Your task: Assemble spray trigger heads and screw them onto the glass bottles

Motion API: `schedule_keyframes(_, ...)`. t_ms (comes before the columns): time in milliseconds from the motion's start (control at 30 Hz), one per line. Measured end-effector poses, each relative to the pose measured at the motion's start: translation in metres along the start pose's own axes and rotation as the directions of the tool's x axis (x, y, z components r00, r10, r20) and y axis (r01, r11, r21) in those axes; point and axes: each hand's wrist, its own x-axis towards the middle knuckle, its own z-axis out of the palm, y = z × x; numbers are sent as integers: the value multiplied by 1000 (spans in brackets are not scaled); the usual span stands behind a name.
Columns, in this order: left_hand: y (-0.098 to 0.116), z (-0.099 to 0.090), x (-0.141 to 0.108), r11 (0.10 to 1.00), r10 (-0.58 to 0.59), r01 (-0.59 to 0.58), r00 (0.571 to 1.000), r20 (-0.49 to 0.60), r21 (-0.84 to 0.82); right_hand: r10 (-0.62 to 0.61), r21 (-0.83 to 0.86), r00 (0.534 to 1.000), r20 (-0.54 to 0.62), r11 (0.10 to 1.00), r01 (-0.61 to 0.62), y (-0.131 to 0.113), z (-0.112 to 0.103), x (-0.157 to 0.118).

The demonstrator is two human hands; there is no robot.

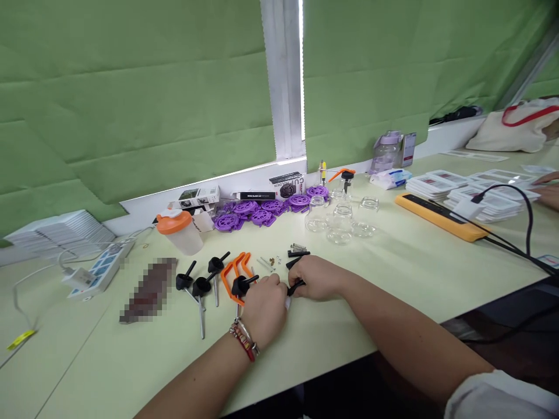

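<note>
My left hand (pixel 267 308), with bracelets at the wrist, is closed low over the table; a bit of something whitish shows at its fingertips. My right hand (pixel 317 279) pinches a small black part (pixel 297 287) that reaches toward the left fingers. Just beyond the hands lie a spring (pixel 299 248), a black piece (pixel 299 254), metal pins (pixel 265 264) and small brass bits (pixel 272 261). Left of my hands are black cone-shaped parts with rods (pixel 201 286) and orange handles (pixel 236 270).
Glass vessels (pixel 339 224) and purple wheel-like parts (pixel 262 214) stand farther back. An orange-lidded cup (pixel 180 231) is at the left. At the right are a yellow power strip (pixel 441 216), cables, white frames (pixel 437 183) and another person's hand (pixel 548 189).
</note>
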Motion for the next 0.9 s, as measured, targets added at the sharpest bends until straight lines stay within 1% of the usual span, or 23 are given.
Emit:
schedule_keyframes(100, -3, 5, 5, 1000, -25, 26, 999, 40, -6, -5, 31, 1000, 16, 1000, 4, 2, -3, 0)
schedule_keyframes(233, -6, 2, 4, 999, -30, 33, 998, 61, -40, 12, 60, 1000, 20, 998, -13, 4, -6, 1)
schedule_keyframes(400, -5, -4, 0, 987, -79, 84, 996, 46, -137, -8, 84, 1000, -6, 996, 8, 4, -6, -1)
schedule_keyframes(533, -6, -3, -1, 979, -80, 93, 994, 81, -183, -10, 65, 999, -46, 998, 13, 3, -5, -1)
schedule_keyframes(600, -6, -2, 0, 979, -73, 87, 994, 81, -182, -11, 62, 998, -61, 998, 15, 3, -4, -1)
schedule_keyframes(700, -7, -2, 0, 983, -61, 69, 997, 55, -170, 4, 75, 999, -53, 997, 0, 4, -5, -1)
schedule_keyframes(900, -12, -3, -1, 990, -85, 90, 995, 47, -106, 39, 94, 999, -32, 995, -36, 12, -13, -4)
